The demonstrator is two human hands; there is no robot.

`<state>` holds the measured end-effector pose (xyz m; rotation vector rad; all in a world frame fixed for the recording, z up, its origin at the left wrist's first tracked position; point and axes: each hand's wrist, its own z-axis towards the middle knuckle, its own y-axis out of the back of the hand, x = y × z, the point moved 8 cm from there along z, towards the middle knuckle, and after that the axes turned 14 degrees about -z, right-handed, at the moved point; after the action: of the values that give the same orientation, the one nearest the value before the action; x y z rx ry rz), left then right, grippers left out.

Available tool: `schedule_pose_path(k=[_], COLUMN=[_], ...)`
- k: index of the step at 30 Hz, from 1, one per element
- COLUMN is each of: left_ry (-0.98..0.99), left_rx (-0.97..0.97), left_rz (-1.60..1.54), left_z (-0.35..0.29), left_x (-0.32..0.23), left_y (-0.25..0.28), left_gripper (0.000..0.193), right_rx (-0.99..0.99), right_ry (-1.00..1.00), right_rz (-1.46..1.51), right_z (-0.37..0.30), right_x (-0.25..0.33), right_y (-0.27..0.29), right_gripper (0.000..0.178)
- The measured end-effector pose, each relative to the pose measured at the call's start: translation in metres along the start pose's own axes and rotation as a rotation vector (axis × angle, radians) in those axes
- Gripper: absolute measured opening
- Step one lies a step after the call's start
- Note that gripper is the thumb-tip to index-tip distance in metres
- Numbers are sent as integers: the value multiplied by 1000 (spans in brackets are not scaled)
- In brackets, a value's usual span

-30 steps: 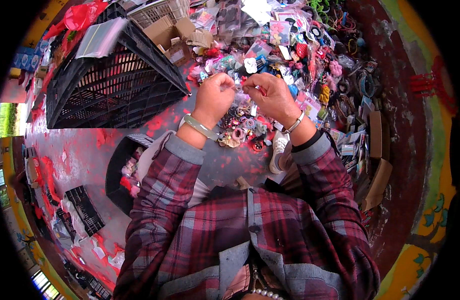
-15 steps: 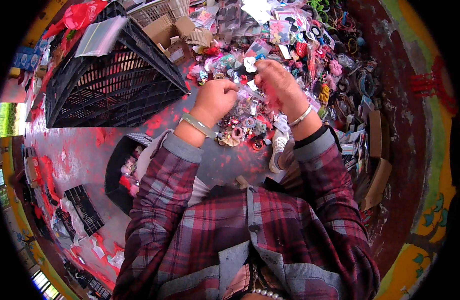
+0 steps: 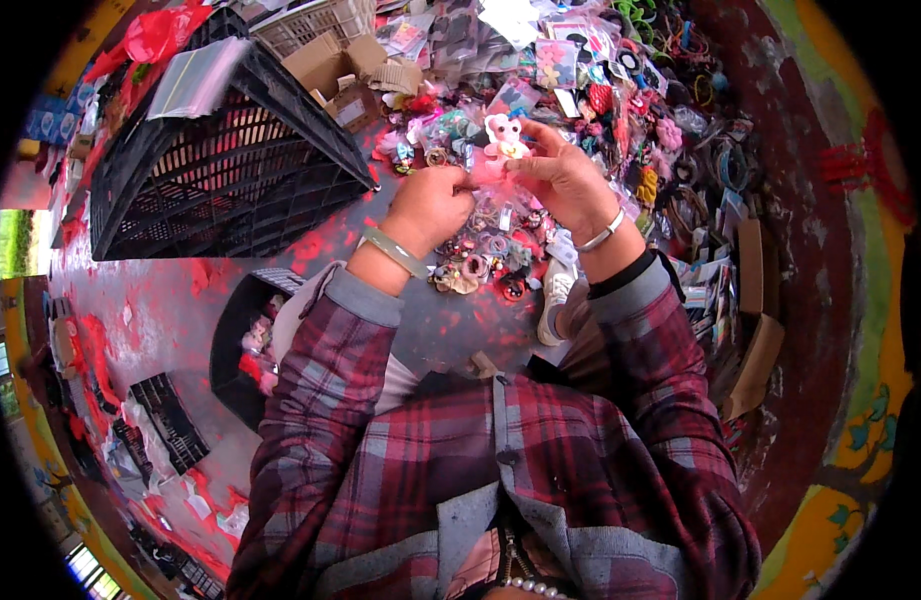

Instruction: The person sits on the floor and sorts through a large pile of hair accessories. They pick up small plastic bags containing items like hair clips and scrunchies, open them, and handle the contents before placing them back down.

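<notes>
Hands: left hand [image 3: 432,203] and right hand [image 3: 563,178] pinch a white-and-pink trinket [image 3: 502,140] above the pile [image 3: 480,260], lifted clear for viewing.

My left hand [image 3: 432,205] covers its own fingertips, so I cannot confirm its grip. The white figure [image 3: 503,137] is partly hidden by my right hand [image 3: 565,180]. Items in the heap [image 3: 620,110] are too small to identify; the black crate [image 3: 215,170] hides the floor behind it.
</notes>
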<state>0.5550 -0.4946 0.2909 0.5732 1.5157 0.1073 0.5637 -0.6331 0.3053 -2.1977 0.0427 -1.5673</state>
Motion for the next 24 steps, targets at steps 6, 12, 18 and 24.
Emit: schedule_pose_path(k=[6,12,18,24], left_ry=[34,7,76,68], left_rx=[-75,-189,-215,-177], left_rz=[-17,-71,-151,-126], left_z=[-1,-1,-4,-1], left_x=[2,-6,-5,-2], left_y=[11,31,34,28], left_gripper=[25,21,19,19], right_rx=[13,-75,-303,-164], right_ry=[37,333,702,697], right_rz=[-55,-370,-900,-1067], right_z=[-2,-16,-42,-45], right_x=[5,46,85,69], right_y=[12,11,-4,-28], right_gripper=[35,44,38,25])
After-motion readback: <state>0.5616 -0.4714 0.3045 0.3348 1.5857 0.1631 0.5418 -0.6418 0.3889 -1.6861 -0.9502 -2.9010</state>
